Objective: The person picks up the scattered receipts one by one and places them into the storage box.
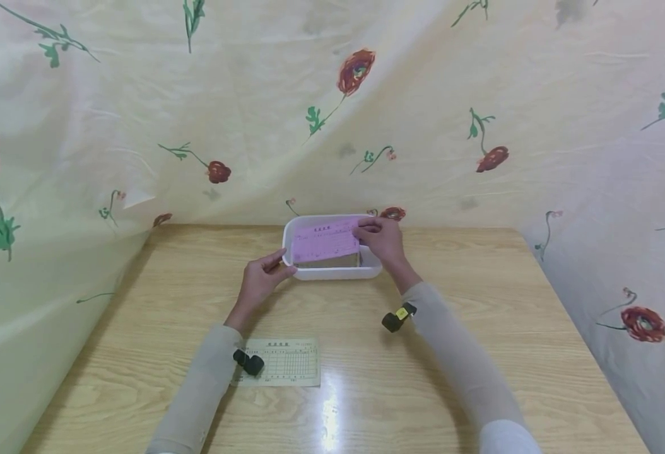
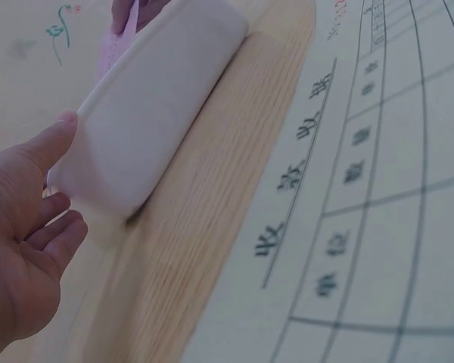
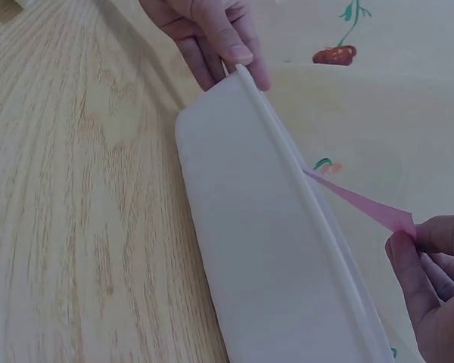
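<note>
A white plastic tray (image 1: 338,274) stands at the far edge of the table. My left hand (image 1: 261,277) holds its left end, with the thumb on the rim (image 3: 238,72) in the right wrist view. Between thumb and fingers, my right hand (image 1: 380,239) pinches the right end of a pink printed receipt slip (image 1: 325,243). That end is lifted above the rim, and the slip slants down to the left inside the tray. Beneath the slip shows a flat brownish thing (image 1: 332,261), mostly covered. In the left wrist view the tray wall (image 2: 151,113) hides most of the slip.
A pale printed receipt form (image 1: 293,362) lies on the wooden table (image 1: 400,391), partly under the left forearm and its wrist camera (image 1: 250,364). A flowered cloth (image 1: 264,113) hangs behind the table and along both sides.
</note>
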`<state>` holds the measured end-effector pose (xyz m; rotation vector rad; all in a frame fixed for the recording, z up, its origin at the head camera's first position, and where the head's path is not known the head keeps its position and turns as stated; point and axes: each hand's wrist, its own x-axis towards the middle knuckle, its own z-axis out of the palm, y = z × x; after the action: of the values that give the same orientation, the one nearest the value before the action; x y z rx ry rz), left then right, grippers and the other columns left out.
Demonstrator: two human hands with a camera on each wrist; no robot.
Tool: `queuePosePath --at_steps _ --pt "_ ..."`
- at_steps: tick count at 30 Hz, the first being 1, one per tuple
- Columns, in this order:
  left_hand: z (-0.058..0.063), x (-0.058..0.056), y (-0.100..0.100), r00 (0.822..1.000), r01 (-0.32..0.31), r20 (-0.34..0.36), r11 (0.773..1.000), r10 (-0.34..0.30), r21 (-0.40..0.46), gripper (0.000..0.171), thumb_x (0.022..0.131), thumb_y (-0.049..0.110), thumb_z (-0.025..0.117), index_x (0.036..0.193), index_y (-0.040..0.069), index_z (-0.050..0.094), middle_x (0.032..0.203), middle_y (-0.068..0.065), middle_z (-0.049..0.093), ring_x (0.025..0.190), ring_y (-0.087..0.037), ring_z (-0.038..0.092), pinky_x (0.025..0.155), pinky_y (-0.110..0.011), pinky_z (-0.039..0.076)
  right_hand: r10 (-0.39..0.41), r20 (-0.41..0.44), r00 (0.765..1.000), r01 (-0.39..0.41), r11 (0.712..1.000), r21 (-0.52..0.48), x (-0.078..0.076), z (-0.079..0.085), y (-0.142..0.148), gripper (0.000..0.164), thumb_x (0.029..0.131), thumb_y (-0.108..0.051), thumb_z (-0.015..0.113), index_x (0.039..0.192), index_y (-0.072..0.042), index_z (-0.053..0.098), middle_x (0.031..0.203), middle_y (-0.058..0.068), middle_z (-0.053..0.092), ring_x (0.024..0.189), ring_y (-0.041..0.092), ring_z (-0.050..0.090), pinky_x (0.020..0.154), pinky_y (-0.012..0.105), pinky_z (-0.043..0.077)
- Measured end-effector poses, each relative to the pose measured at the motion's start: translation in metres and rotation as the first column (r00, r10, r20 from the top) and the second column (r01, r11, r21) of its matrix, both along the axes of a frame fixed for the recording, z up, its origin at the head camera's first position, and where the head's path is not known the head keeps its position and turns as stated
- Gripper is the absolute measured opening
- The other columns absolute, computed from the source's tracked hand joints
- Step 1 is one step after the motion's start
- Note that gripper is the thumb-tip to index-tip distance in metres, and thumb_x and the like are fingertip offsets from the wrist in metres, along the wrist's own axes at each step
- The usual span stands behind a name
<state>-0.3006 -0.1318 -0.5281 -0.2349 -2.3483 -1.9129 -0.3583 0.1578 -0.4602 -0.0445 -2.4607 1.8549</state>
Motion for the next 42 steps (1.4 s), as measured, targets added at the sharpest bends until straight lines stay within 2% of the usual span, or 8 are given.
queuePosePath --at_steps 9,11,17,18,27,31,37,42 --pt "-0.002 0.000 0.000 1.000 0.003 -0.021 1.000 -0.003 0.008 0.061 0.087 0.023 0.084 0.137 -0.002 0.060 0.142 -0.021 0.059 0.128 -0.033 0.061 0.097 -0.021 0.056 0.022 -0.005 1.000 -0.022 1.000 -0.001 -0.006 -0.007 -0.008 0.023 0.091 -0.003 0.076 0.113 0.004 0.071 0.109 0.022 0.074 0.095 0.030 0.075 0.076 0.025 0.065" --pt "0.002 0.002 0.000 1.000 0.005 -0.011 1.000 -0.005 0.009 0.060 0.088 0.021 0.083 0.137 -0.002 0.060 0.142 -0.021 0.058 0.129 -0.034 0.060 0.098 -0.022 0.055 0.028 -0.007 1.000 -0.028 0.999 0.017 -0.007 -0.008 -0.009 0.023 0.091 -0.004 0.076 0.112 0.004 0.072 0.109 0.023 0.075 0.095 0.030 0.076 0.075 0.025 0.066" --pt "0.004 0.001 0.001 1.000 0.007 0.004 1.000 -0.007 0.017 0.060 0.087 0.022 0.084 0.138 -0.001 0.060 0.143 -0.020 0.058 0.130 -0.033 0.060 0.099 -0.023 0.055 0.039 0.000 0.999 -0.039 0.997 0.071 -0.012 -0.008 -0.010 0.022 0.091 -0.006 0.076 0.110 0.003 0.073 0.107 0.022 0.075 0.092 0.030 0.076 0.073 0.026 0.066" --pt "0.000 -0.002 0.000 1.000 0.008 -0.003 1.000 -0.008 0.021 0.062 0.086 0.025 0.085 0.138 0.000 0.061 0.142 -0.018 0.059 0.129 -0.032 0.061 0.098 -0.023 0.056 0.039 0.002 0.999 -0.039 0.996 0.082 -0.012 -0.008 -0.010 0.021 0.091 -0.006 0.077 0.110 0.003 0.073 0.107 0.022 0.075 0.092 0.030 0.077 0.073 0.026 0.066" --pt "0.001 -0.003 0.001 1.000 -0.012 -0.006 1.000 0.012 0.006 0.061 0.086 0.025 0.085 0.136 -0.001 0.062 0.142 -0.018 0.060 0.128 -0.030 0.062 0.097 -0.020 0.056 0.057 0.016 0.998 -0.059 0.980 0.192 -0.013 -0.006 -0.010 0.023 0.092 -0.011 0.076 0.112 0.001 0.073 0.107 0.020 0.076 0.092 0.029 0.076 0.075 0.028 0.066" --pt "0.001 -0.002 0.001 1.000 -0.007 -0.010 1.000 0.008 0.018 0.062 0.085 0.025 0.085 0.136 -0.001 0.061 0.141 -0.019 0.060 0.127 -0.031 0.062 0.096 -0.021 0.057 0.076 0.024 0.997 -0.079 0.977 0.199 -0.012 -0.007 -0.009 0.023 0.093 -0.010 0.075 0.113 0.002 0.072 0.108 0.021 0.075 0.095 0.031 0.075 0.077 0.030 0.066" --pt "0.000 -0.002 0.001 1.000 0.006 0.002 1.000 -0.006 0.018 0.062 0.085 0.025 0.085 0.138 0.001 0.061 0.142 -0.018 0.059 0.127 -0.031 0.062 0.097 -0.021 0.056 0.111 -0.040 0.993 -0.098 0.963 0.252 -0.009 -0.008 -0.003 0.024 0.094 -0.015 0.075 0.113 0.000 0.073 0.108 0.018 0.076 0.097 0.029 0.074 0.083 0.035 0.065" --pt "-0.001 0.000 -0.001 1.000 0.015 0.008 1.000 -0.015 0.015 0.062 0.086 0.027 0.085 0.138 0.003 0.061 0.142 -0.018 0.059 0.129 -0.031 0.061 0.099 -0.022 0.055 0.172 -0.112 0.979 -0.141 0.960 0.243 -0.002 -0.002 0.004 0.026 0.095 -0.020 0.075 0.114 -0.002 0.073 0.106 0.015 0.077 0.092 0.027 0.075 0.084 0.037 0.065"
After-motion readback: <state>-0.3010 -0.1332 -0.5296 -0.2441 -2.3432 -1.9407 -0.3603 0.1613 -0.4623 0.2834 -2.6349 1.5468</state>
